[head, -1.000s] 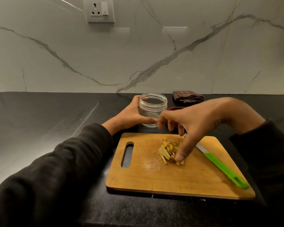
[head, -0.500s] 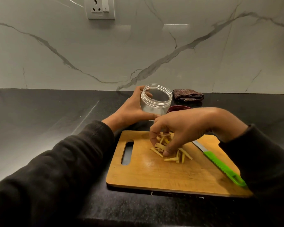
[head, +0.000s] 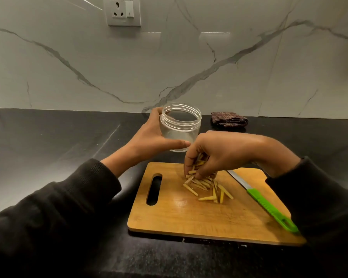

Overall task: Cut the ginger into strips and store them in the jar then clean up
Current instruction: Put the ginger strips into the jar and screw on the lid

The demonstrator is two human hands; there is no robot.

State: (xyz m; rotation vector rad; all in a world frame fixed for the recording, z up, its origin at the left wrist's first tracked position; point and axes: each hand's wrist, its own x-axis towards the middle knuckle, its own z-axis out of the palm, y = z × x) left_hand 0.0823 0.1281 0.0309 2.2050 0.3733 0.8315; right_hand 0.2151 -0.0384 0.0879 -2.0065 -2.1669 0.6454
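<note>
A wooden cutting board (head: 199,219) lies on the black counter. Pale ginger strips (head: 207,187) lie scattered near its middle. My right hand (head: 219,155) hovers over them, fingers curled round a bunch of strips lifted just off the board. My left hand (head: 151,137) grips a clear, lidless jar (head: 179,127), held above the counter behind the board and tilted slightly toward me. The jar looks empty. A knife with a green handle (head: 269,209) rests on the board's right side, blade pointing away from me.
A folded dark checked cloth (head: 228,119) sits on the counter against the marble wall, right of the jar. A wall socket (head: 124,12) is high on the backsplash. The black counter (head: 58,141) stretches out to the left.
My left hand has lifted the jar off the counter and tilted it. My right hand has gathered ginger strips from the pile and is raising a bunch; the remaining strips are more spread out.
</note>
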